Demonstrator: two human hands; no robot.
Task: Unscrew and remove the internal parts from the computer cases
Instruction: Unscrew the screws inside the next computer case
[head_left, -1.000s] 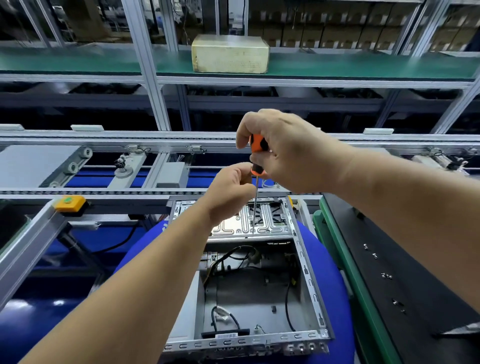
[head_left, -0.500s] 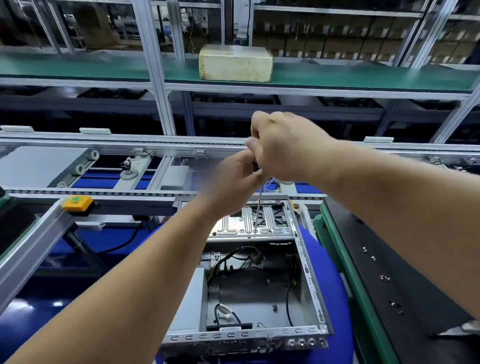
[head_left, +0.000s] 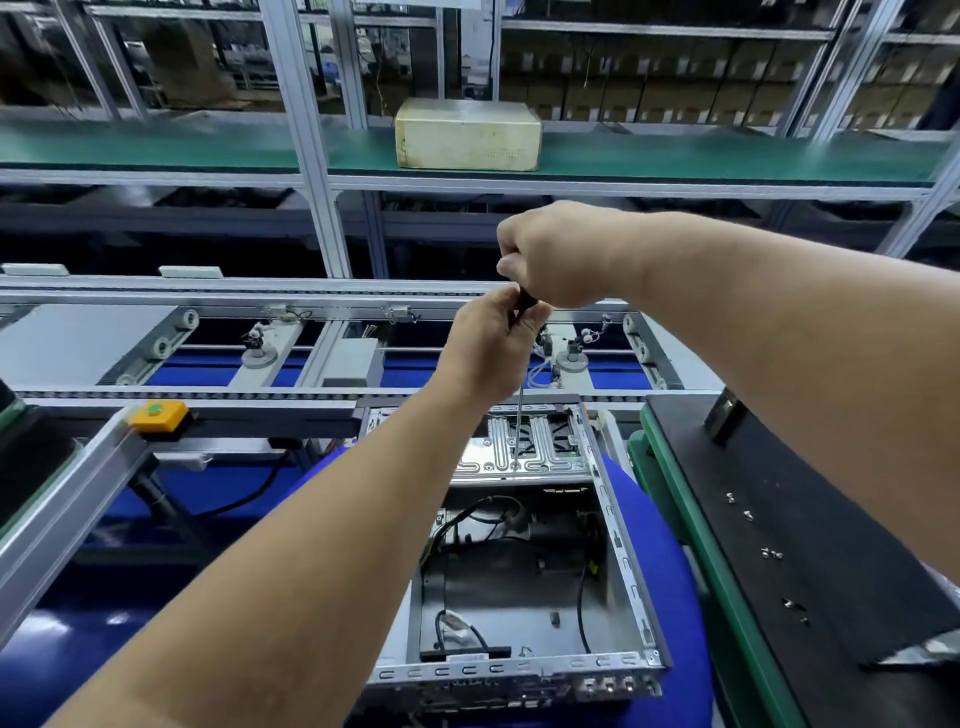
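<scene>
The left hand (head_left: 485, 343) pinches the thin steel-shafted screwdriver (head_left: 518, 415) low on its dark collar; the right hand (head_left: 553, 254) wraps the handle, hiding it. The tip meets the ribbed silver bracket (head_left: 524, 452) inside the open grey metal computer case (head_left: 618, 551); no writing is legible.

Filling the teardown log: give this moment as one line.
step: unscrewing | right hand: grips screwdriver handle | left hand: pinches its lower handle | tip: on ribbed plate in computer case | loose screws: black mat
</scene>
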